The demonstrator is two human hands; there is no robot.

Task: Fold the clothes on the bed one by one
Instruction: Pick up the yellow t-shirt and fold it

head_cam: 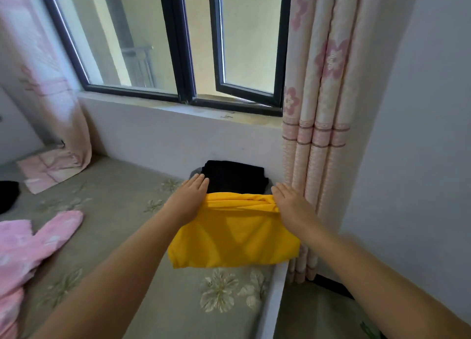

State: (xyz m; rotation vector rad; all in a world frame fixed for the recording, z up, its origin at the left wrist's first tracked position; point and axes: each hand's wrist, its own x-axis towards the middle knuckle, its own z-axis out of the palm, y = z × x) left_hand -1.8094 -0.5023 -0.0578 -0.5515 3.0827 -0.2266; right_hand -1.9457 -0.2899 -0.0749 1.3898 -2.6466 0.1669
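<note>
Both hands sit at the far edge of the folded yellow garment (233, 233). My left hand (192, 194) lies on its left corner with fingers straight and together, reaching toward the black folded piece (234, 176). My right hand (290, 202) lies on the right corner, fingers also extended. I cannot see the thumbs, so I cannot tell whether they pinch the bunched yellow edge underneath; what shows is flat and unclenched.

I judge the hold as a carry or a slide: two flat hands at the corners keep the fold from opening while the yellow garment goes onto the black piece, which lies just beyond it against the wall under the window (178, 45). A grey item seems to sit beneath the black one, so that looks like the finished stack.

No containers are in view. Well left of the yellow garment, a pink fleecy garment (28, 247) lies spread on the bed (122, 203), unfolded, and a dark item (7, 196) shows beyond it.
</note>
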